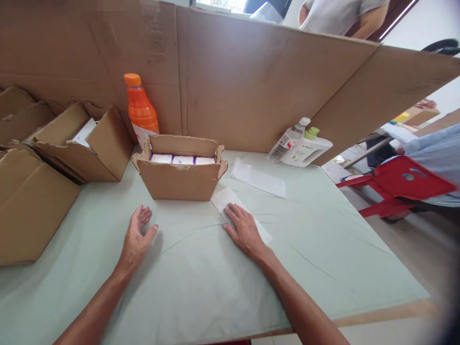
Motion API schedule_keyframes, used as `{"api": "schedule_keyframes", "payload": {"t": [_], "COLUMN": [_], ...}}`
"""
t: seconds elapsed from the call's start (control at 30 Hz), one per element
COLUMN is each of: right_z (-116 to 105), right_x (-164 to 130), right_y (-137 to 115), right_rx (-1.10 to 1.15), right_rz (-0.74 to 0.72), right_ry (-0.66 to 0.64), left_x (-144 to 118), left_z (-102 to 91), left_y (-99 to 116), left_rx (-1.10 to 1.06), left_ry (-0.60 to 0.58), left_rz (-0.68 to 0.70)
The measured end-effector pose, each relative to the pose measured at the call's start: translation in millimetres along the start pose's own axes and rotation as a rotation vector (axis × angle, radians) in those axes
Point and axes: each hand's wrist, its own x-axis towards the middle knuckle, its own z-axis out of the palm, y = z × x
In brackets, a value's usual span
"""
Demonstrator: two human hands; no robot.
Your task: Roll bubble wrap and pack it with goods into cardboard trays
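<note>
The right hand [243,229] lies flat, fingers spread, on a paper slip [230,203]. The left hand [137,235] hovers open, holding nothing, just before the cardboard box [178,182].

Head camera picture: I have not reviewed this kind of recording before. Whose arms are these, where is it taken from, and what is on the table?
The camera sits on a person's head, looking down at their own bare hands. The left hand is open, empty, edge-on on the pale green table cover. The right hand lies flat on a white paper slip. Ahead stands a small open cardboard box with white packs inside, with an orange plastic bottle behind it. Another person stands beyond the cardboard screen.
</note>
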Motion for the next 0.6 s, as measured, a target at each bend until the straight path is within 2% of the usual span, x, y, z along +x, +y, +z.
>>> {"api": "schedule_keyframes", "payload": {"t": [0.13, 0.23, 0.37, 0.47, 0.53, 0.6], "right_z": [5, 13, 28, 32, 28, 20], "right_x": [-57, -82, -72, -53, -45, -41], "right_y": [-7, -35, -98, -136, -149, -154], "right_rx": [-0.111, -0.063, 0.038, 0.103, 0.186, 0.262], "right_rz": [-0.094, -0.248, -0.468, -0.603, -0.628, -0.588], "right_ry": [0.031, 0.001, -0.131, -0.223, -0.193, -0.075], "left_x": [-45, -67, -84, -91, -92, -88], "left_z": [-16.5, -26.1, -41.9, -59.8, -69.7, -70.0], "left_y": [-1, 3, 16, 29, 36, 43], "left_rx": [0.019, -0.011, -0.019, 0.118, 0.301, 0.5], "left_ry": [-0.074, -0.016, 0.09, 0.112, 0.087, 0.01], "left_rz": [-0.034, -0.084, -0.135, -0.075, 0.018, 0.201]}}
